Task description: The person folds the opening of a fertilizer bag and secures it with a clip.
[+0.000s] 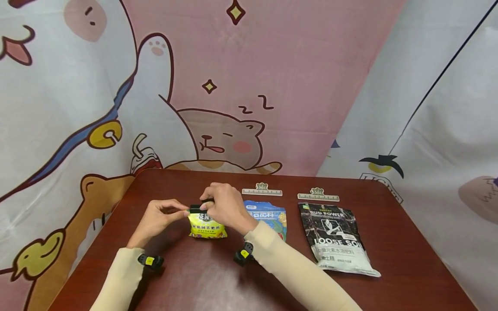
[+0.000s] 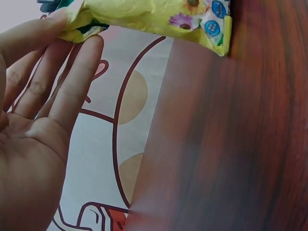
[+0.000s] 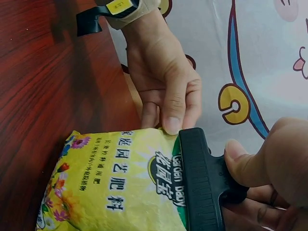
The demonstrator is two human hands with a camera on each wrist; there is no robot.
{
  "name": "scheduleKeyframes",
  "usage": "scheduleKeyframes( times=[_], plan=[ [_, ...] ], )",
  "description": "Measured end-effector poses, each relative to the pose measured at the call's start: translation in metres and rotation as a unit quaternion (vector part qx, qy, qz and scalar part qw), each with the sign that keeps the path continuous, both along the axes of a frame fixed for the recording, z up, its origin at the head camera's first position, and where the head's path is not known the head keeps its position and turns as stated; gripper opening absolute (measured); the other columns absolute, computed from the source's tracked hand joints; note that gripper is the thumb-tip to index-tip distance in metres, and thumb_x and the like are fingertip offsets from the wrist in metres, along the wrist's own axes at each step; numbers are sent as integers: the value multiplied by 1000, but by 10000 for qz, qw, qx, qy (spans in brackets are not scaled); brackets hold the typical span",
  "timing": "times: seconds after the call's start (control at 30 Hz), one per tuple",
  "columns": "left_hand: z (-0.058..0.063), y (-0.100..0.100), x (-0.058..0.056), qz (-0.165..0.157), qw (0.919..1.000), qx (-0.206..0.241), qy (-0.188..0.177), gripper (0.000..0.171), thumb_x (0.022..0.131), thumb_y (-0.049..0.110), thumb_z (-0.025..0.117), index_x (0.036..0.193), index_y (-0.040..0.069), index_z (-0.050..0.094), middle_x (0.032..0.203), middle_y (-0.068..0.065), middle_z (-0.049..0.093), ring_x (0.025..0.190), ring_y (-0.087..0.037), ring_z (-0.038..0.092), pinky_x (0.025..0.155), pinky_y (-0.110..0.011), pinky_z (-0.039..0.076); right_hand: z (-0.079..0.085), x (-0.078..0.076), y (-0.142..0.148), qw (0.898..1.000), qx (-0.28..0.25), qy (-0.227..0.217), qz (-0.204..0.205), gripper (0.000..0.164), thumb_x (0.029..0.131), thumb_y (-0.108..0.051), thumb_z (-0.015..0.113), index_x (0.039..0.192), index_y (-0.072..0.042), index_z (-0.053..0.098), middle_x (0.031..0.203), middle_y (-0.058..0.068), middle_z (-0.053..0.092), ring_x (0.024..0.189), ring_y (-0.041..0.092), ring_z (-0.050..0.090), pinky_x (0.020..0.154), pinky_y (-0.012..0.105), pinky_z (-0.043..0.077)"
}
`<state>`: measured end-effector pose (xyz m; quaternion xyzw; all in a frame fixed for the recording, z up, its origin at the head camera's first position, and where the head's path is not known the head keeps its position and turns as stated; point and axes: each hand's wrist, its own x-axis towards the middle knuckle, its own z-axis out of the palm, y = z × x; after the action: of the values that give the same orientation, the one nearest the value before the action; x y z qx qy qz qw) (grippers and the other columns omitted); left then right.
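Note:
A small yellow bag [image 1: 207, 230] of plant fertilizer, printed with flowers, stands over the table near its middle. At its top edge my left hand [image 1: 157, 218] pinches a corner between thumb and fingers, as the left wrist view shows on the bag [image 2: 149, 17]. Across the top of the bag lies a black bag clip [image 3: 198, 180]. My right hand [image 1: 225, 206] holds that clip by its handle, thumb on one side and fingers on the other. In the head view the right hand partly hides the clip and a blue bag behind it.
The blue bag [image 1: 268, 214] lies just right of the yellow one. Farther right lies a black-and-white bag [image 1: 336, 239]. Behind these, two pale clips with ruler-like bars, one clip [image 1: 262, 190] and another clip [image 1: 318, 195], rest near the table's back edge. A printed cloth [image 1: 272, 56] hangs behind.

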<state>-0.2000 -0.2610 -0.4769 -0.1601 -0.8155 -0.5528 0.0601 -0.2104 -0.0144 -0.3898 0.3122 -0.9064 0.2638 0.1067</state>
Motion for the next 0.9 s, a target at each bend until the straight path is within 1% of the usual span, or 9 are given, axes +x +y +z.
scheduleKeyframes(
  times=[0.13, 0.37, 0.53, 0.73, 0.83, 0.9],
  plan=[
    [1, -1, 0, -54, 10000, 43, -68, 15, 87, 22, 83, 101, 16, 81, 95, -4, 79, 89, -14, 73, 76, -28, 60, -4, 1, -3, 10000, 44, 84, -31, 10, 87, -24, 81, 97, -22, 82, 86, -12, 69, 75, 5, 67, 64, 22, 53],
    [0, -5, -1, -153, 9997, 103, -132, 16, 88, 15, 82, 104, 12, 81, 97, -6, 78, 88, -14, 72, 74, -28, 59, -7, 3, -6, 9999, 68, 129, -49, 12, 87, -24, 81, 98, -21, 82, 87, -11, 69, 77, 9, 69, 64, 25, 54],
    [0, -6, 1, -77, 9996, 168, -235, 16, 87, 14, 82, 103, 11, 81, 96, -7, 79, 86, -13, 73, 73, -30, 60, -11, 3, -8, 9997, 111, 175, -93, 13, 86, -25, 82, 98, -21, 82, 87, -11, 69, 77, 9, 69, 63, 25, 53],
    [1, -5, 2, 13, 9994, 94, -322, 16, 87, 19, 83, 102, 12, 81, 97, -7, 79, 86, -15, 73, 74, -29, 59, -13, 2, -10, 9996, 177, 192, -110, 15, 86, -27, 82, 100, -22, 82, 88, -11, 69, 77, 10, 69, 61, 24, 52],
    [1, -4, 2, 41, 9994, 71, -335, 16, 87, 20, 83, 101, 13, 81, 97, -6, 79, 87, -15, 73, 75, -29, 59, -15, 3, -8, 9997, 164, 174, -52, 18, 86, -28, 82, 102, -21, 81, 91, -10, 70, 80, 10, 69, 64, 25, 54],
    [0, -3, 1, 25, 9995, 122, -295, 15, 87, 19, 83, 101, 12, 81, 98, -6, 79, 89, -15, 74, 76, -29, 60, -16, 3, -6, 9998, 109, 138, 64, 18, 88, -28, 81, 104, -20, 81, 94, -9, 70, 83, 11, 70, 68, 25, 55]
  ],
)
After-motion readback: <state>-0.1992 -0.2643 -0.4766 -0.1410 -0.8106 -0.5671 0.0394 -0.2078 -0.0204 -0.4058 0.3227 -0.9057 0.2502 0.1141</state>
